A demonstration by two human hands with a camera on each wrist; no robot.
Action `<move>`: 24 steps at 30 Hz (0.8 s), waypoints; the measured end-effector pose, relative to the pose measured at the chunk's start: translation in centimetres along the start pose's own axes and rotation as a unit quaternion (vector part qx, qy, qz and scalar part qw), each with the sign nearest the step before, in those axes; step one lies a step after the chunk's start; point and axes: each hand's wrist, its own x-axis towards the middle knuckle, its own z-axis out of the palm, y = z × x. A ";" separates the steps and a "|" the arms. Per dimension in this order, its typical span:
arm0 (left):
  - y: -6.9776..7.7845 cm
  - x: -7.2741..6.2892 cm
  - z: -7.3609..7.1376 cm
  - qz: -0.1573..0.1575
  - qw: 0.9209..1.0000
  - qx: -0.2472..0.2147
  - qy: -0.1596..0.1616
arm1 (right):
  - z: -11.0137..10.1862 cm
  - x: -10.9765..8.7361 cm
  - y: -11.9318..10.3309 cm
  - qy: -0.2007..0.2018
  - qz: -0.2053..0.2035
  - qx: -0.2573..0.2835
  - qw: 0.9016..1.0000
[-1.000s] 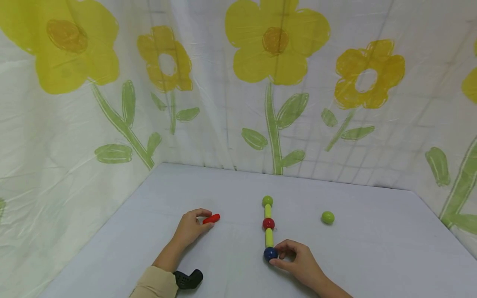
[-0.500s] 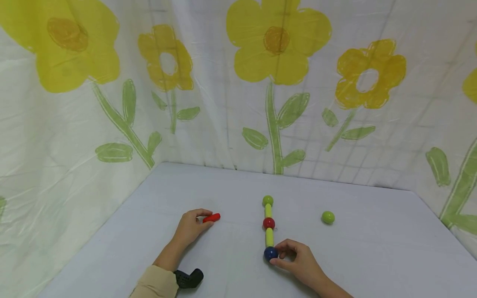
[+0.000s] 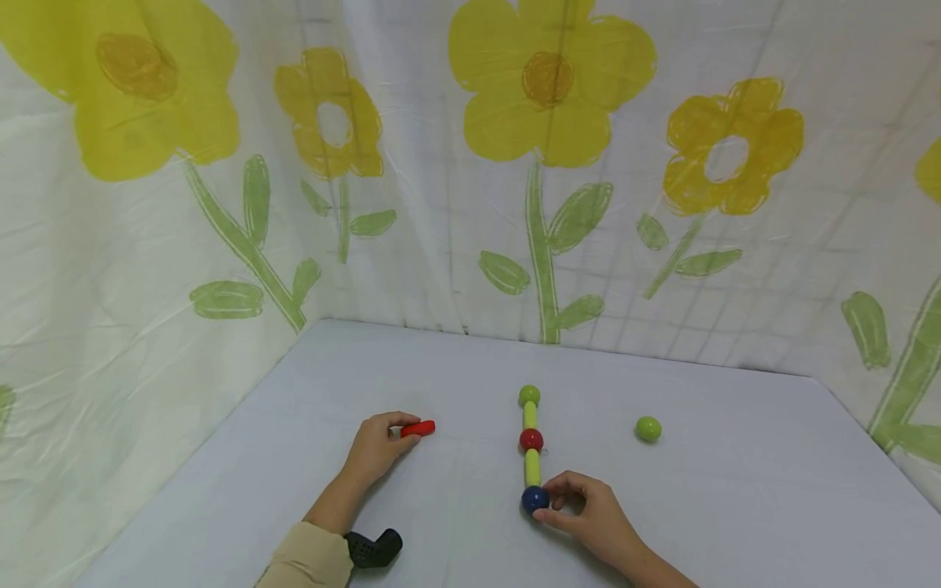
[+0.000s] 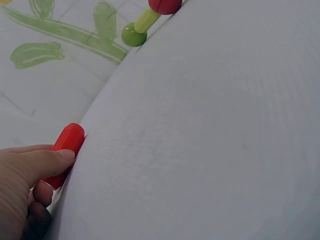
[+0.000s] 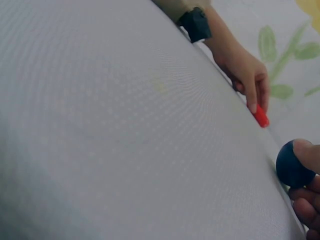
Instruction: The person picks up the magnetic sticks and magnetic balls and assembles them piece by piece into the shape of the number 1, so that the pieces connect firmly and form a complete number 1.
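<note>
Between thumb and fingers, my left hand pinches a short red rod low at the table's surface; the left wrist view shows the thumb across the red rod. My right hand pinches a blue ball at the near end of a straight chain. From that ball the chain runs away from me through a yellow-green rod, a red ball, a second yellow-green rod and a green ball. In the right wrist view the thumb presses on the blue ball.
A loose green ball lies right of the chain on the white table. A black wrist device sits by the left sleeve. Behind the table hangs a white curtain with yellow flowers.
</note>
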 end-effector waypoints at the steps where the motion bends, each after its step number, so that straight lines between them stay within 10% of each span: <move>1: 0.0 0.0 0.0 0.000 1.000 0.000 0.000 | 0.0 0.0 0.0 0.001 0.000 -0.001 1.000; 24: 0.3 0.0 -0.1 -0.030 0.999 -0.040 -0.008 | 0.0 0.1 0.3 -0.002 -0.009 0.010 1.000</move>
